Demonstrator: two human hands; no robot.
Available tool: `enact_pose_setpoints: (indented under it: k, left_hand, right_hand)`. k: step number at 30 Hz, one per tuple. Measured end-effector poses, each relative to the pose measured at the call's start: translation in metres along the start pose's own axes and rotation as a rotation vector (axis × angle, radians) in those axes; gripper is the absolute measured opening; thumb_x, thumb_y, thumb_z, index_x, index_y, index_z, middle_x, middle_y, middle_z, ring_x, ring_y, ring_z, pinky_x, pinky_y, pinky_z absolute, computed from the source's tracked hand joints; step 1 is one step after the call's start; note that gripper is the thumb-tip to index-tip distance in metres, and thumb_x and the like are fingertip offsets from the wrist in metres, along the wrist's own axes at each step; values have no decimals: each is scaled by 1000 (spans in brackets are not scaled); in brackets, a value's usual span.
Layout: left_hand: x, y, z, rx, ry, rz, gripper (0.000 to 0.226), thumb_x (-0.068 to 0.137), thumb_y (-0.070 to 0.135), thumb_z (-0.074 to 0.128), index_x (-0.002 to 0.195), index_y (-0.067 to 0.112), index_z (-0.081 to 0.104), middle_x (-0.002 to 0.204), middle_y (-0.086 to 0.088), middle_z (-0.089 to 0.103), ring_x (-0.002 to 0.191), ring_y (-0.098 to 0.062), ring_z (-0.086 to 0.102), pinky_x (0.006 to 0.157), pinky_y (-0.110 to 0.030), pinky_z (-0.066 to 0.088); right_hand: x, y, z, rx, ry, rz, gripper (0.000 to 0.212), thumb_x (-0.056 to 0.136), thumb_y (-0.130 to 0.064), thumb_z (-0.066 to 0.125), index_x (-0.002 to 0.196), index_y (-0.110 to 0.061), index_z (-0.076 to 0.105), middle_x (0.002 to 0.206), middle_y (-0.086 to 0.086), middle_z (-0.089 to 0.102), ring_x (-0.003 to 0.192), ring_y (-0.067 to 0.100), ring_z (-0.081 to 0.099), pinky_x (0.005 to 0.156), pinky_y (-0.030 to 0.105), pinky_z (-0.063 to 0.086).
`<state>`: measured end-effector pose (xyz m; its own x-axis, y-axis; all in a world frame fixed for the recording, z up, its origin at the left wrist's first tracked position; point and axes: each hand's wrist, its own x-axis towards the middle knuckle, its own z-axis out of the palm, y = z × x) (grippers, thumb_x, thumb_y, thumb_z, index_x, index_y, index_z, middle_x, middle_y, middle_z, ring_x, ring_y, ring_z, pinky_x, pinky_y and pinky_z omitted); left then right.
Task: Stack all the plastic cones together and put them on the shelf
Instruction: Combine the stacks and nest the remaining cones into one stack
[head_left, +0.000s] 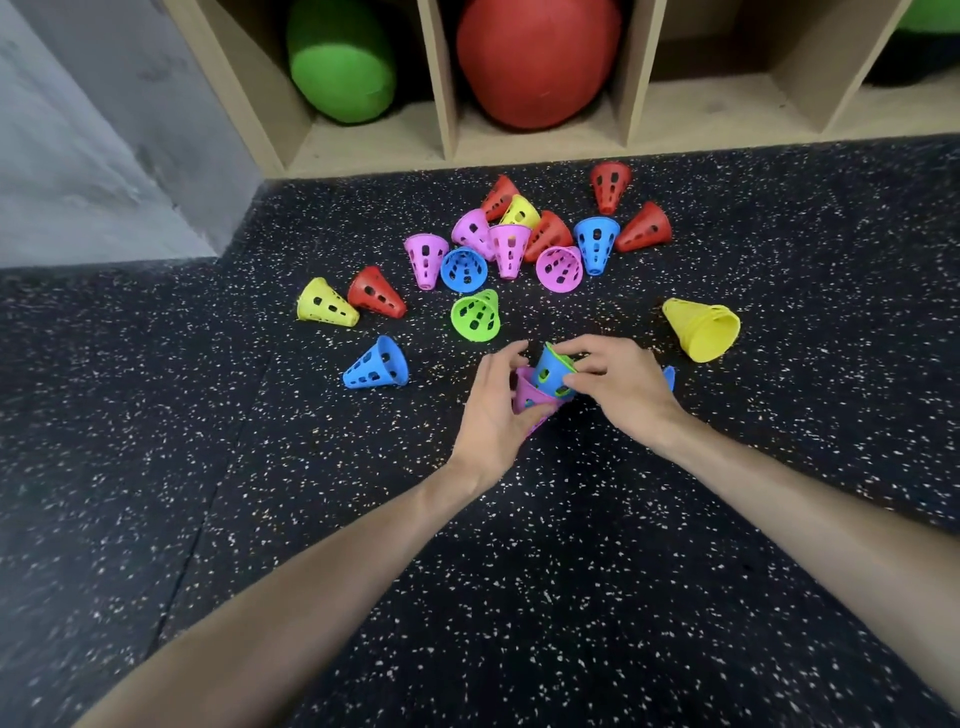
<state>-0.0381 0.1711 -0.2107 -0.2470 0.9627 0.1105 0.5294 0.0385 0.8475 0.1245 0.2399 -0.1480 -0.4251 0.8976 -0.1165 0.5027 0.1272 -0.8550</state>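
Left hand (493, 410) curls its fingers round a pink cone (530, 397); right hand (618, 387) pinches a blue cone (550, 370), green showing inside, probably nested, over the pink one. Loose cones (475, 315) lie just beyond the grip, the shelf (639, 67) farther

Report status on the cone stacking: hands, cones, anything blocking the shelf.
Left hand grips pink plastic cone; right hand pinches blue plastic cone, nesting them. Other cones loose on speckled floor. Wooden shelf bay open, path unobstructed.
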Motion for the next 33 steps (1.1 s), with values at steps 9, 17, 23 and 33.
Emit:
enact_pose_setpoints:
  k: [9,17,23,33]
  left_hand:
    - [-12,-11,10,-75,-102,-145,81,87,31,82,152,26,35,130,5,59,112,-8,62,103,-36,51]
    - [-14,-9,21,-70,-64,-35,68,90,41,76,146,50,38,129,14,62,116,-7,60,101,-36,52]
    - [-7,-1,29,-81,-46,-13,53,98,45,64,146,46,44,129,14,62,116,-4,58,99,-24,48]
    - [72,-29,-55,302,188,13,44,103,52,49,139,27,58,134,5,60,124,-15,48,107,-33,40]
  right_hand:
    - [-6,12,13,-37,-174,2,33,94,-14,68,123,-30,68,93,-7,77,93,6,70,82,23,47]
    - [-10,15,6,10,-143,-16,37,93,-2,63,113,-31,73,90,-11,78,93,5,71,95,35,55]
    - [-10,19,-5,31,-62,-21,38,94,1,59,115,-27,73,88,-5,78,88,12,73,95,42,54]
    - [2,24,-6,-12,-23,-12,35,96,-6,62,115,-34,71,90,-14,76,93,3,69,94,35,54]
